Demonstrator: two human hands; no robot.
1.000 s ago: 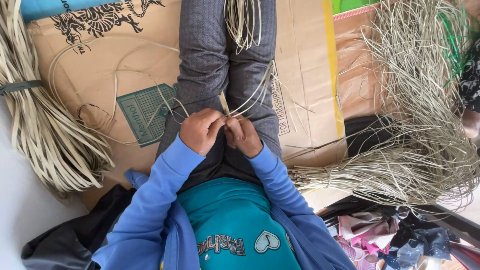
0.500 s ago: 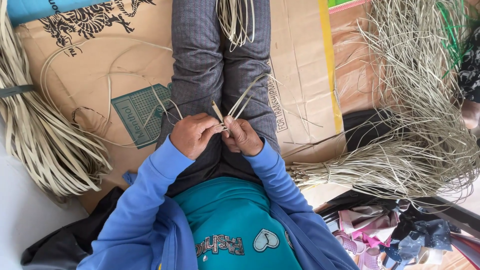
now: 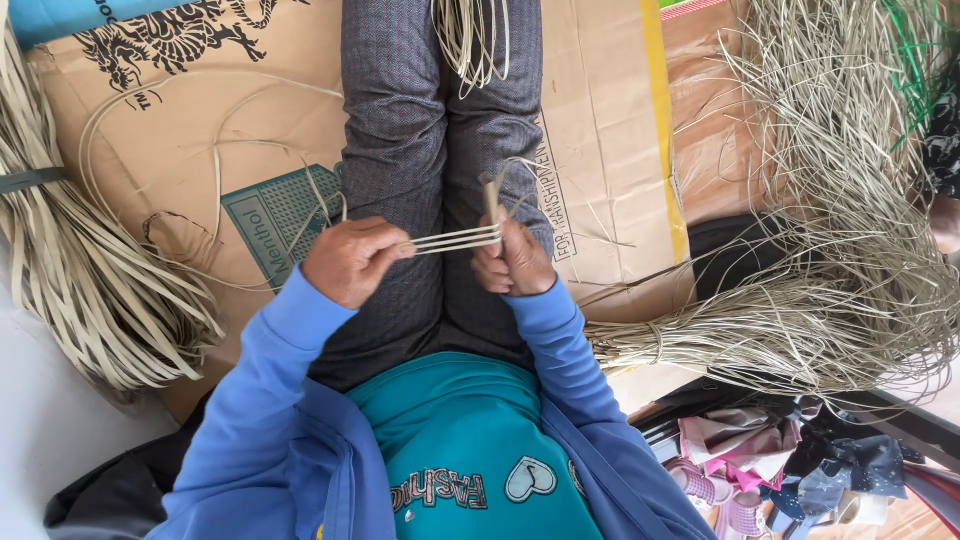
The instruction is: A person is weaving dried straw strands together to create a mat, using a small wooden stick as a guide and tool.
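Note:
Over my lap, my left hand (image 3: 352, 260) and my right hand (image 3: 515, 262) each pinch an end of a few pale flat straw strips (image 3: 455, 239), stretched taut between them. More of the strips stick up and loop away past my right hand's fingers. Both hands sit above my grey trousers (image 3: 420, 130), with blue sleeves reaching to the wrists.
I sit on flattened brown cardboard (image 3: 180, 130). A thick bundle of flat straw strips (image 3: 80, 290) lies at the left, a big tangled heap of thin straw (image 3: 830, 260) at the right. Loose strips curl on the cardboard. Folded cloths (image 3: 770, 460) lie at the lower right.
My hands were close together over my lap; now the left hand has pulled away to the left, drawing the strips taut between both hands.

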